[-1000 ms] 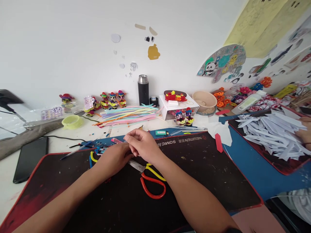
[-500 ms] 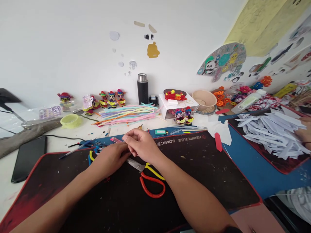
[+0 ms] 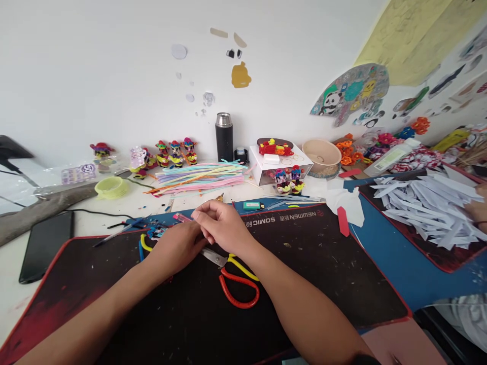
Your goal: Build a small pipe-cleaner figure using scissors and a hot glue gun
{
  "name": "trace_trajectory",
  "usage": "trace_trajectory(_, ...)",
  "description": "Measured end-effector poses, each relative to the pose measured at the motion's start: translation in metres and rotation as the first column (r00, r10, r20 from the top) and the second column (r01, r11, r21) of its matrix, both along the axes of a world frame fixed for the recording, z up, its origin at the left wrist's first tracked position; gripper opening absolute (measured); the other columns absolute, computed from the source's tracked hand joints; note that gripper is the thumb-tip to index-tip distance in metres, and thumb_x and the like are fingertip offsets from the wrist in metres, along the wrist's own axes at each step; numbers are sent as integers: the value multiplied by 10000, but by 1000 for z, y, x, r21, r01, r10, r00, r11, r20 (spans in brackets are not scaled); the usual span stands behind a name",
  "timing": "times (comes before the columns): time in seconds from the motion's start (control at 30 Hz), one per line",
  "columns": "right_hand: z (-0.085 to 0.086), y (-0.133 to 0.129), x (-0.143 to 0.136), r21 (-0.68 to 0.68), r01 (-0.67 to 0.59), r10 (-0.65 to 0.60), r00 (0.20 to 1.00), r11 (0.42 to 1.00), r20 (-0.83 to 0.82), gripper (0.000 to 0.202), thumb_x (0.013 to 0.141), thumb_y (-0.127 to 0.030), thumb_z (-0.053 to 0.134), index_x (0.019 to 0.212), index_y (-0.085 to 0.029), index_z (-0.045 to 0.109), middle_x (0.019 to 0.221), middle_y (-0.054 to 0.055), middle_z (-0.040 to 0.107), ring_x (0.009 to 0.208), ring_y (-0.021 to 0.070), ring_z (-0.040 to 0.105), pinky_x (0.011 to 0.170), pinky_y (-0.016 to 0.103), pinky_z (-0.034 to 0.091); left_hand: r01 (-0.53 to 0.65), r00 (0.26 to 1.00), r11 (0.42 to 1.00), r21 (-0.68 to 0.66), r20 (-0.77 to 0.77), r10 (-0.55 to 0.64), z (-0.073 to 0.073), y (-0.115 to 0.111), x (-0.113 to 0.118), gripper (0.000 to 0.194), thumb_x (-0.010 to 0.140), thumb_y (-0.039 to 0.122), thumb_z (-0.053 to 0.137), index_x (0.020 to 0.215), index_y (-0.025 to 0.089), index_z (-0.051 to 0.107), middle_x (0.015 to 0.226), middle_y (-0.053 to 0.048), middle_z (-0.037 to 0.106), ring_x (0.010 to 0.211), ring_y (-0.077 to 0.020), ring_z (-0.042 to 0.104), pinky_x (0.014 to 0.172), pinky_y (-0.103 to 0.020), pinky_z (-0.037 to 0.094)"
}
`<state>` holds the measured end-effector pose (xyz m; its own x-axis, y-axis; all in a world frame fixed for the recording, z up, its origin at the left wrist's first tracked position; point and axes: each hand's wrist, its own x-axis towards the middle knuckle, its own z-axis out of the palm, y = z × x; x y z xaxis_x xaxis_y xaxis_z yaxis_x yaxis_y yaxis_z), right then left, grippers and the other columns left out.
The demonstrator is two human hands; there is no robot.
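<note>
My left hand (image 3: 178,246) and my right hand (image 3: 220,225) meet above the dark mat, both with curled fingers. Whatever they pinch is hidden behind the fingers. Just beneath them lies a pair of scissors (image 3: 240,305) with one red and one yellow handle, its blade tips covered by my hands. A pink object (image 3: 181,217) shows just beyond my knuckles, too covered to name. Left of my left hand, a small blue and white fuzzy piece (image 3: 155,232) and bent yellow and blue strands (image 3: 143,243) rest at the mat's edge.
Pastel pipe cleaners (image 3: 201,177) lie behind the mat (image 3: 323,274), near a black flask (image 3: 224,138) and a white box (image 3: 266,170). Small figures (image 3: 175,153) line the wall. A phone (image 3: 47,248) lies left; paper strips (image 3: 426,208) and part of another person's hand (image 3: 480,203) are right.
The view has shifted very slightly. Both hands keep nearly the same place and pose, and the scissors have not moved on the mat.
</note>
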<state>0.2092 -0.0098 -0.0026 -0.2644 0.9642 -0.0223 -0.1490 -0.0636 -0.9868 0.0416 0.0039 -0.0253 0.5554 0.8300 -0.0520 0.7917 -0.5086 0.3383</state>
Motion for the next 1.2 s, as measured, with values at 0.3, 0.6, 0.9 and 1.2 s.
trace_trajectory(0.3, 0, -1, -1, -9, -9, 9, 999, 1000, 41, 112, 992, -283, 648, 916, -210, 610, 522, -108, 535, 403, 84, 454, 476, 220, 379, -5, 1000, 1000, -6, -2, 5, -6, 2, -3, 204, 949, 259, 495, 913, 227, 694, 932, -98, 776, 867, -301, 750, 708, -341, 477)
trace_trajectory(0.6, 3, -2, -1, -18, -6, 7, 999, 1000, 52, 116, 992, -289, 652, 922, -206, 613, 536, -101, 540, 411, 84, 456, 475, 216, 374, 26, 1000, 1000, 2, -2, -26, 1, 0, -1, 234, 947, 237, 482, 900, 219, 711, 935, -107, 783, 876, -304, 754, 719, -347, 500)
trace_trajectory(0.9, 1, -2, -1, -3, 0, 0, 998, 1000, 61, 111, 986, -295, 662, 931, -207, 621, 541, -97, 549, 426, 90, 465, 488, 220, 388, 65, 998, 995, 70, -14, -64, 1, 1, 1, 273, 957, 222, 465, 856, 214, 719, 943, -126, 785, 885, -310, 748, 733, -355, 504)
trace_trajectory(1.2, 2, -2, 0, -13, 6, -5, 997, 1000, 75, 124, 998, -306, 671, 934, -211, 623, 560, -86, 551, 428, 89, 467, 469, 219, 384, 12, 997, 1000, 25, 77, -14, 17, 2, -11, 329, 989, 327, 451, 934, 228, 761, 952, -102, 802, 855, -295, 743, 750, -353, 530)
